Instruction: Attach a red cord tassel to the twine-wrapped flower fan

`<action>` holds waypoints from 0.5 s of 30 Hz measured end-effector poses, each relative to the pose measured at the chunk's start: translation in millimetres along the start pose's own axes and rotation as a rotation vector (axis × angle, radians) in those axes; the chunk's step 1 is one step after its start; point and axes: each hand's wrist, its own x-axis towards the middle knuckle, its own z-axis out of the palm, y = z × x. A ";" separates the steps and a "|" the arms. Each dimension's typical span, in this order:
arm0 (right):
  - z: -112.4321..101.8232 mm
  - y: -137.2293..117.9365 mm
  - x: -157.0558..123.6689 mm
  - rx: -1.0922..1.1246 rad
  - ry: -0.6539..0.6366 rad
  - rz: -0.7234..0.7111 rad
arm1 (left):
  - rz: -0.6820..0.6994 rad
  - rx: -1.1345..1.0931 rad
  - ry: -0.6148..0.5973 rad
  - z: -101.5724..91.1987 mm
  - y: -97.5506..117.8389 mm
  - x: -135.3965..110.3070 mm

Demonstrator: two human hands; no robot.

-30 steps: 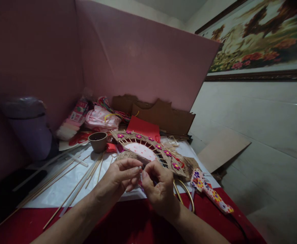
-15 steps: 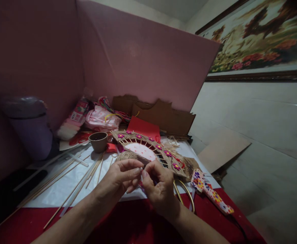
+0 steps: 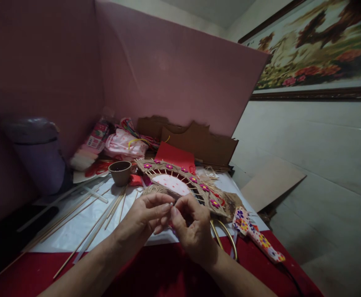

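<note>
The fingers (image 3: 178,220) of my right hand (image 3: 195,229) are edging toward my left hand (image 3: 145,213); both are pinching a small, indistinct piece (image 3: 171,204) between them, probably light, slippery, needing an edge hold.

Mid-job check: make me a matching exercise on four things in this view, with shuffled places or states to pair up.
1. Left hand
2. Brown pot
3. Gold loops
4. Flower-patterned tool

A. Lies farthest right of the four, partly over the red cloth
B. Stands left of the arched woven piece, dark inside
C. Partly hidden, just beyond the right hand
D. Pinches a tiny item, too small to identify

Right pairs: 1-D, 2-B, 3-C, 4-A
</note>
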 end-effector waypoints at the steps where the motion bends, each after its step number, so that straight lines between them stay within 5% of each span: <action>1: 0.2 0.2 -0.5 0.003 -0.013 0.015 | 0.001 -0.002 0.004 0.0 0.4 -0.1; 15: 2.5 2.1 -3.4 -0.059 -0.019 0.008 | 0.039 -0.006 0.014 -3.1 -1.5 3.5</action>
